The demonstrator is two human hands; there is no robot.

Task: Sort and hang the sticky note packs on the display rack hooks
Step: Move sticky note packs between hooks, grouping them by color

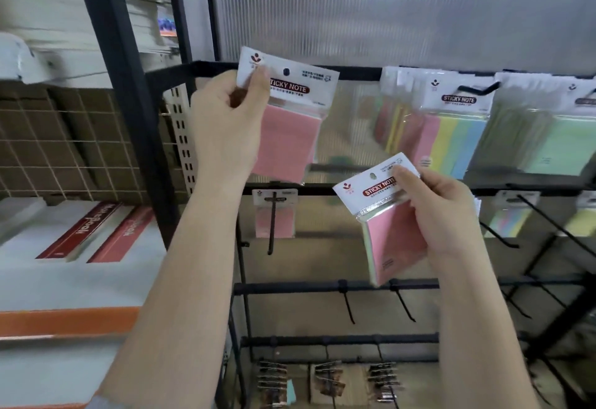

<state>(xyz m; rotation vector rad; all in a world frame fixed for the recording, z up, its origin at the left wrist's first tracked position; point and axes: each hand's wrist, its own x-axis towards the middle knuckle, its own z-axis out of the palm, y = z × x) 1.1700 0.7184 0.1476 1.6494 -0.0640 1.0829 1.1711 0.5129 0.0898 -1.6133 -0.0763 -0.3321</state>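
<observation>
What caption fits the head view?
Left hand lifts a pink pack toward the rack; right hand holds another pink pack.

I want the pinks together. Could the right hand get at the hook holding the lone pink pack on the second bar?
Probably not freely: the right hand already holds a pink pack, though the lone pack's hook itself looks unobstructed.

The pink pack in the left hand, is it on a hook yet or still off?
Cannot tell. The left hand pinches the pink pack by its header at the top rail; its hole looks dark, but no hook shows clearly.
</observation>
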